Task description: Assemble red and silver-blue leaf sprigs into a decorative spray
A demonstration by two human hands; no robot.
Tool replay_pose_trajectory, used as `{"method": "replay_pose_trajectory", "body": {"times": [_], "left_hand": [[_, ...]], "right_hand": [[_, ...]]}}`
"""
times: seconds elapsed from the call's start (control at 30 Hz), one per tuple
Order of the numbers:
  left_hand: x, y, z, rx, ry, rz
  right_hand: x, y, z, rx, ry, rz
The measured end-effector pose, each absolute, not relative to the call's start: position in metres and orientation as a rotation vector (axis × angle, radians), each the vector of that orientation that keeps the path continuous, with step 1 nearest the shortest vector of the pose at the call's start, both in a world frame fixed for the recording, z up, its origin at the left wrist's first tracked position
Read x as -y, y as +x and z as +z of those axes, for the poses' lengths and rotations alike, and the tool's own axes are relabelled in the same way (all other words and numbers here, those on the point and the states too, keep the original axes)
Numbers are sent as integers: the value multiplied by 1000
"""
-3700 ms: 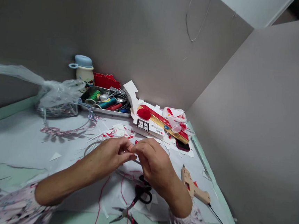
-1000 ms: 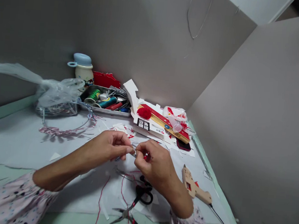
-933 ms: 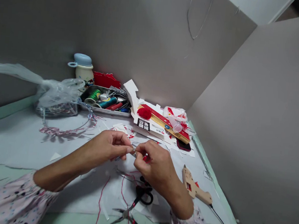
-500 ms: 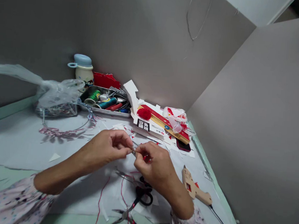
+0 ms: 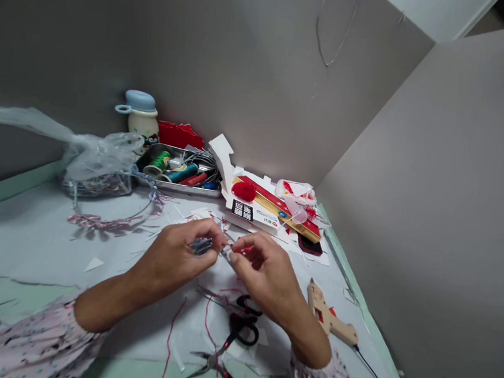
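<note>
My left hand (image 5: 175,259) and my right hand (image 5: 262,275) meet above the middle of the table, fingertips nearly touching. The left fingers pinch a small dark grey bundle of wire (image 5: 202,245). The right fingers pinch a small red and white piece (image 5: 238,251) next to it. How the two pieces join is too small to tell. Red thread (image 5: 168,334) trails on the white paper under my wrists. Black-handled scissors (image 5: 242,323) and pliers (image 5: 222,374) lie just below my right hand.
A beige glue gun (image 5: 326,319) lies to the right, its cord running off the front edge. Behind my hands are an open white box (image 5: 255,204), a metal tray (image 5: 178,171) of thread spools, a bottle (image 5: 141,117), a clear plastic bag (image 5: 96,158) and a wire hoop (image 5: 112,215). Grey partition walls enclose the back and right.
Both hands have lifted slightly and shifted toward the back. The left hand has turned so the grey wire bundle shows. The right fingers have spread a little around the red piece.
</note>
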State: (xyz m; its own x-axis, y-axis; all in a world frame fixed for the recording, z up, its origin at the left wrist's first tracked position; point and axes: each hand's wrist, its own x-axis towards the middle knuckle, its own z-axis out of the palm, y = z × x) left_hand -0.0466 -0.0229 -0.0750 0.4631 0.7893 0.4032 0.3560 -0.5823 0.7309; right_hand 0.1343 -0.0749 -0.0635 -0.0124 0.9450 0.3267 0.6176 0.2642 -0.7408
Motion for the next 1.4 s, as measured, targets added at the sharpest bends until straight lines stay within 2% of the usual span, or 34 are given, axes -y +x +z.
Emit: {"method": "replay_pose_trajectory", "body": {"times": [0.1, 0.33, 0.6, 0.8, 0.87, 1.07, 1.4], "left_hand": [[23, -46, -76, -935, 2156, 1043], [21, -43, -82, -887, 2101, 1206], [18, -43, -86, -895, 2042, 1278], [21, -40, -86, -919, 2004, 1311], [21, -40, -87, -916, 2001, 1310], [20, -39, -88, -910, 2012, 1308], [23, -42, -85, -883, 2101, 1262]], "right_hand": [[74, 137, -65, 1644, -1409, 536], [66, 136, -84, 1524, -1323, 1116], [66, 130, -82, 1393, -1372, 999], [72, 131, -74, 1648, -1449, 625], [72, 132, -73, 1682, -1456, 598], [71, 130, -76, 1689, -1415, 722], [68, 131, -73, 1354, -1322, 1263]]}}
